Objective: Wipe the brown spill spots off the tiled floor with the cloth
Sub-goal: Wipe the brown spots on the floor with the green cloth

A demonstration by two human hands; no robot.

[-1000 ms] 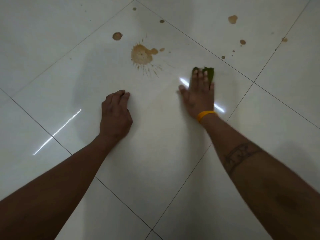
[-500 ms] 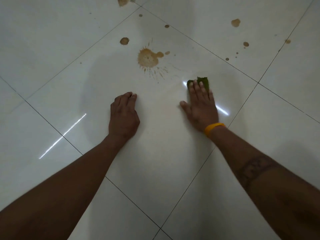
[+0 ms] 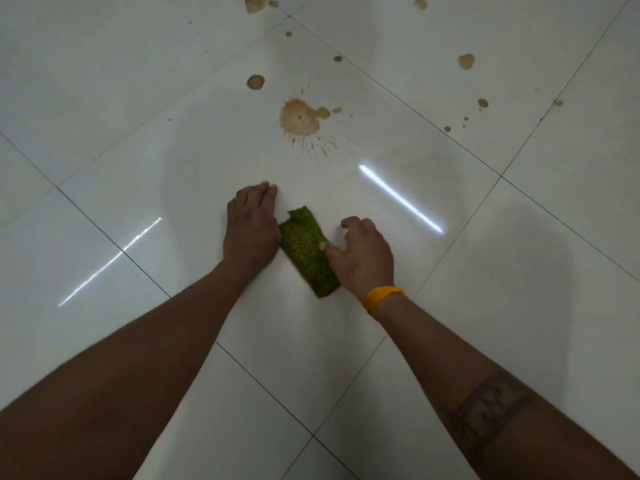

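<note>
Head view is looking down on a glossy white tiled floor point(image 3: 519, 306), its dark grout lines running diagonally and two bright streaks of light reflecting off it. Two bare forearms are reaching in from the bottom edge toward the middle of one large tile. A big brown splat point(image 3: 300, 118) with thin rays fanning toward the person is sitting on that same tile, beyond the hands and apart from them; smaller brown spots point(image 3: 466, 61) are dotting the tiles further out and to the right, with one round spot point(image 3: 255, 82) lying left of the splat.

Between the hands, a folded green cloth point(image 3: 306, 252) is lying flat on the floor, angled from upper left to lower right. The left hand point(image 3: 251, 226) is resting knuckles-up on the tile with fingers curled under, its edge touching the cloth's left side; whether its grip is catching the fabric I cannot tell. The right hand point(image 3: 362, 256) is arching over the cloth's right edge, thumb pressing on the fabric and fingers bent with tips on the tile, so its grip is only partly on the cloth. A yellow band point(image 3: 381, 296) is circling the right wrist.
</note>
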